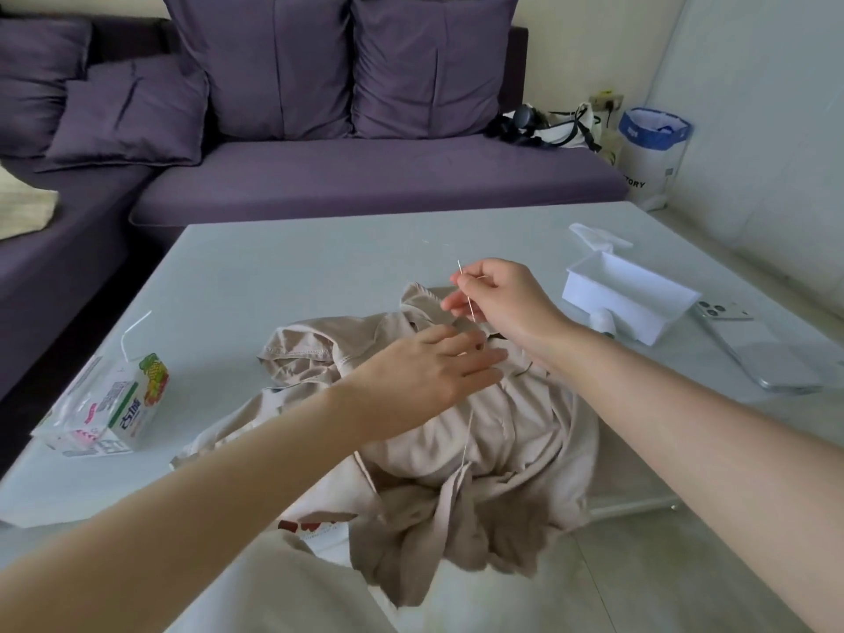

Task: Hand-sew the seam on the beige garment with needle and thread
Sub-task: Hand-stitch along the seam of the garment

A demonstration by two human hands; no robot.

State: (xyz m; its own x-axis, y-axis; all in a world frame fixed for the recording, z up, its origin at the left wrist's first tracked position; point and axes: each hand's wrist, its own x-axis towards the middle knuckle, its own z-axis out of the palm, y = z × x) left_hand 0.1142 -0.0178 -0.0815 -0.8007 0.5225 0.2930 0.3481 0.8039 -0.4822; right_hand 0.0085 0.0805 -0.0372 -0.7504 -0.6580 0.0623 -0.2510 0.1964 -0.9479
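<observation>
Needle (pixel 465 290) pinched in right hand (pixel 507 299); left hand (pixel 429 367) spread flat on beige garment (pixel 479 431); white tray's (pixel 630 296) contents hidden.

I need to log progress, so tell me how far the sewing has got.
Done: the needle is threaded, and the thread runs down to a fold of the beige garment, so at least one stitch appears to be in. In hand: the right hand pinches the raised needle while the left hand rests on the cloth. Left: how much seam remains cannot be told; no finished row of hand stitches shows.
</observation>
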